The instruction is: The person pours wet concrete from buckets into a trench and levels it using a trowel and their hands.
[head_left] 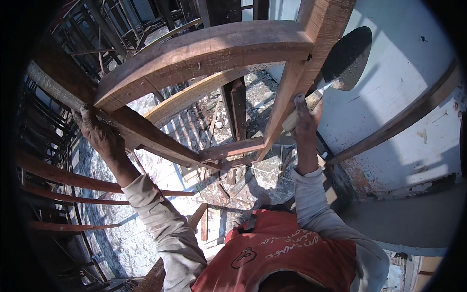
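A wooden frame (pixel 214 48) stands in front of me, with two posts and crosspieces between them. My left hand (pixel 99 134) is closed round the edge of its left post (pixel 158 138), just below the joint with the upper crosspiece. The fingers on the far side are partly hidden. At the right post (pixel 296 82), my right hand (pixel 307 121) grips a trowel by its pale handle. The trowel's dark, dirty blade (pixel 348 58) points up and away, in front of a pale wall. Part of this hand lies close against the post.
The pale wall (pixel 389 97) with a dark curved beam (pixel 404 114) rises on the right. Wood scraps (pixel 204 224) and rubble (pixel 219 121) litter the floor. Several long wooden bars (pixel 73 175) reach in from the left. Dark timber uprights (pixel 236 107) stand behind the frame.
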Action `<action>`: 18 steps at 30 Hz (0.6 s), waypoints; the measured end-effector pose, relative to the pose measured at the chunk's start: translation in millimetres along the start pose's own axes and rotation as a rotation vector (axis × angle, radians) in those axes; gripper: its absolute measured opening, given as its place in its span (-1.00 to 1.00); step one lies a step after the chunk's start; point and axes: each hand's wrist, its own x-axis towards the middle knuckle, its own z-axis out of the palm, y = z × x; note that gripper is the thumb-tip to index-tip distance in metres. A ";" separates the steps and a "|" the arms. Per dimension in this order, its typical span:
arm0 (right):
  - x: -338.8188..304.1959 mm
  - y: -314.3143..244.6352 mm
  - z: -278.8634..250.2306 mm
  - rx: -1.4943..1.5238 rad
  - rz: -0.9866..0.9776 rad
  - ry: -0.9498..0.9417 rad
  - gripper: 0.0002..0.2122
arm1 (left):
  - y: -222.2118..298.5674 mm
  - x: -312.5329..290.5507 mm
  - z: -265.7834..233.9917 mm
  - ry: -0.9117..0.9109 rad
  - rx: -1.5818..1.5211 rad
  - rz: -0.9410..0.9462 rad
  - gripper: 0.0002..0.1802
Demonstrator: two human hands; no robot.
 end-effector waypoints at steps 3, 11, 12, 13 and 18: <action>36.2 12.4 -0.5 0.042 0.051 0.040 -0.50 | 1.5 7.0 59.1 0.084 -0.453 -0.229 -0.47; 112.7 82.7 -19.1 -0.482 -0.047 0.115 -0.08 | -31.5 -21.9 188.3 -0.076 -0.120 -0.172 -0.14; 108.8 84.8 -24.1 -0.530 -0.034 0.127 -0.07 | -41.7 -36.9 194.5 -0.025 0.012 -0.207 -0.12; 105.2 81.7 -26.3 -0.587 -0.012 0.136 -0.07 | -28.0 -38.5 186.7 -0.089 -0.038 -0.310 -0.13; 91.5 65.4 -37.6 -0.636 -0.071 0.109 -0.08 | -5.4 -26.4 173.6 -0.125 -0.153 -0.179 -0.07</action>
